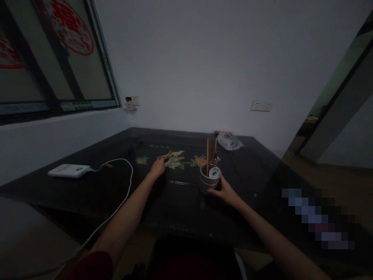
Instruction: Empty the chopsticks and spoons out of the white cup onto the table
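Note:
My left hand (157, 168) is closed around a few thin wooden chopsticks (168, 155), whose tips stick out past the fingers over the flower pattern on the table. To the right, my right hand (223, 189) grips the side of a light-coloured cup (205, 182) that stands upright, its thumb across the front and the other fingers largely hidden. Several brown chopsticks (208, 155) rise from this cup. A white ceramic spoon (215, 172) with a blue mark leans at its rim, beside a shiny metal utensil (216, 156).
The dark glossy table (180, 202) meets the wall at the back. A clear plastic bag (229, 141) lies at the far right. On the left, a white power bank (70, 170) has a white cable (130, 181) trailing to the front edge. A blurred-out patch covers the right side.

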Demonstrator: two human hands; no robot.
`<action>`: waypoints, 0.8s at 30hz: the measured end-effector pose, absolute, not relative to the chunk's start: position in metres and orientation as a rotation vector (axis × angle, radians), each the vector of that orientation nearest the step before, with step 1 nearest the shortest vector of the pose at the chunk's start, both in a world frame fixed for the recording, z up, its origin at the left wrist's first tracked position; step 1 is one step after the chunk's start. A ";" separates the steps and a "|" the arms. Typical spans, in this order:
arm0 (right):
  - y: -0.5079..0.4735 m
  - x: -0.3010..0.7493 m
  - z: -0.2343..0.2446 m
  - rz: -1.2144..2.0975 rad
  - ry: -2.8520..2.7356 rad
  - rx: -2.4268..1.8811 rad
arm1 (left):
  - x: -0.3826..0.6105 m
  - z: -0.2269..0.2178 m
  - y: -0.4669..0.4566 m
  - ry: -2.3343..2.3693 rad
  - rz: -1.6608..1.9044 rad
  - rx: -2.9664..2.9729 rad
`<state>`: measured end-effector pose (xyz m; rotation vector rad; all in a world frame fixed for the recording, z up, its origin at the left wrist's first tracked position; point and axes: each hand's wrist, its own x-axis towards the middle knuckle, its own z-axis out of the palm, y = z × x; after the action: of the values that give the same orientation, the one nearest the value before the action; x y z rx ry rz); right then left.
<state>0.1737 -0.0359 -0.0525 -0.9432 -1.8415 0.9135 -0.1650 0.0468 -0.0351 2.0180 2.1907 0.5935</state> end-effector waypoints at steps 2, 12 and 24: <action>-0.036 0.174 -0.052 0.900 -1.846 -0.951 | -0.164 -0.037 0.047 2.302 0.464 2.029; -0.034 0.175 -0.055 0.899 -1.854 -0.934 | -0.160 -0.041 0.040 2.441 0.324 2.038; -0.035 0.174 -0.055 0.921 -1.841 -0.943 | -0.158 -0.045 0.047 2.351 0.346 1.960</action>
<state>0.1740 -0.0346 -0.0551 -0.9426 -1.8406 0.9213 -0.1580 0.0469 -0.0448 1.9597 2.3511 0.3462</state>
